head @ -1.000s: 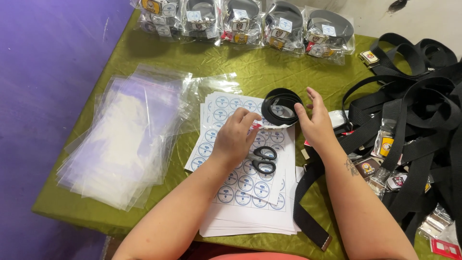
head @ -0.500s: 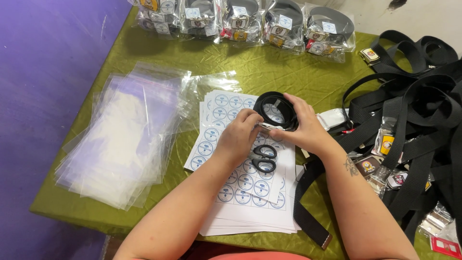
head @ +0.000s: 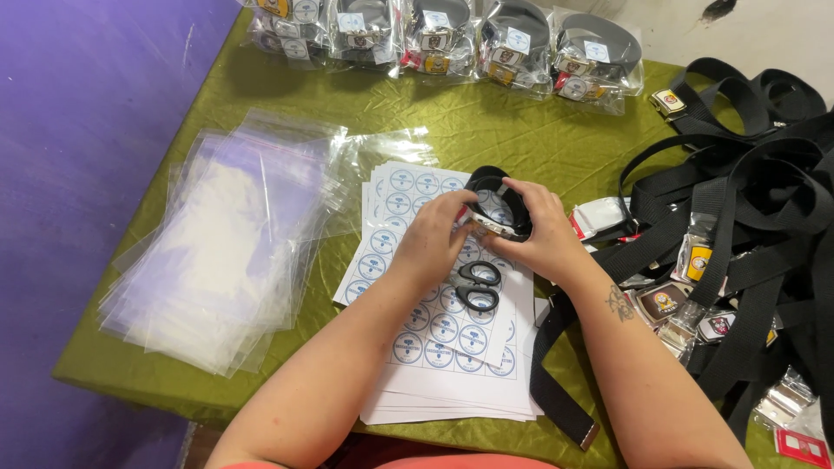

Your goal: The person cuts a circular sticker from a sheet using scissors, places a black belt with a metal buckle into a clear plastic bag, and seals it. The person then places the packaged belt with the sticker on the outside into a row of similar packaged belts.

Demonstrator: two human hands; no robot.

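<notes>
— In hand at the middle of the table (head: 486,113)?
— Rolled black belt (head: 497,184), cupped between left hand (head: 434,239) and right hand (head: 543,234), just above the stack of round-sticker sheets (head: 434,347).

— State of the grip?
— Both hands closed around the roll, fingers curled in from either side, thumbs by the metal buckle at its near face. Held just clear of the paper, or so it appears.

— Step, by the look of it?
— Judged to be squaring up and tightening the roll, buckle outward.

— Around it?
— Black-handled scissors (head: 476,287) lying on the sheets, just beneath the hands. Loose clear bags (head: 226,252) fanned out toward the left edge. Bagged belts (head: 452,30) lined up along the far edge. Tangle of unrolled black belts (head: 756,200) heaped at the right edge, one strap trailing off the near edge.

— Demands of any next move?
— Probably steady pressure from at least one hand, so as not to let the roll spring open; a free hand for anything else, with the scissors close underneath to steer clear of.
</notes>
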